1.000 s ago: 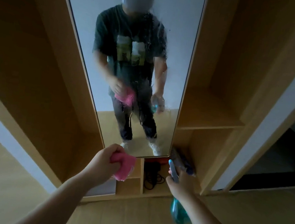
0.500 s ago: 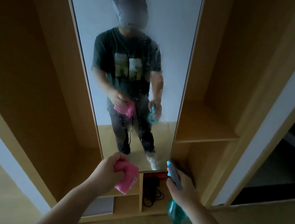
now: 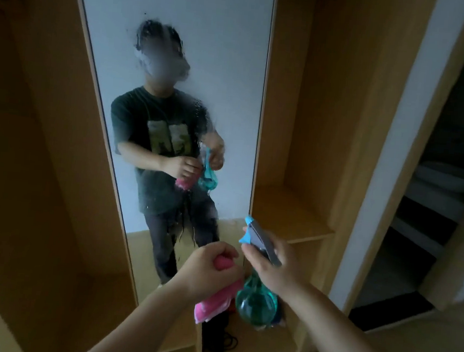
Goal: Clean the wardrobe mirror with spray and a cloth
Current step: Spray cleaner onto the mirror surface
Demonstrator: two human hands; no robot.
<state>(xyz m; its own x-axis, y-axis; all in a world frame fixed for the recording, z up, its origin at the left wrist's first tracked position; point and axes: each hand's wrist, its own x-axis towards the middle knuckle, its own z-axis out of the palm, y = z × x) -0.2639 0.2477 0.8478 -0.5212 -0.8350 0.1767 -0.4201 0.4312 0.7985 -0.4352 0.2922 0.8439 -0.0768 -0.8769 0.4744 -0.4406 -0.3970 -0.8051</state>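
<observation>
1. Drips are the likeliest trouble: droplets point(image 3: 202, 122) run down the middle of the mirror point(image 3: 180, 45), and left unwiped they could dry as streaks or fall onto the black cable point(image 3: 219, 340) in the compartment below the mirror
2. Overspray is the second: the spray bottle point(image 3: 254, 304) sits low, in front of the mirror's bottom right corner, its nozzle aimed close to the mirror's right edge, so a squeeze from here may wet the wooden shelf point(image 3: 291, 217) right of the mirror instead of the glass
3. The right hand point(image 3: 273, 266) is curled round the bottle's neck, fingers folded near the trigger, wrist tipped so the green body hangs downward
4. The left hand point(image 3: 208, 269) is a closed fist bunched round the pink cloth point(image 3: 214, 303), held in front of the mirror's lower edge, just left of the bottle; the cloth's loose end dangles beside the bottle's body and is not on the glass yet
</observation>
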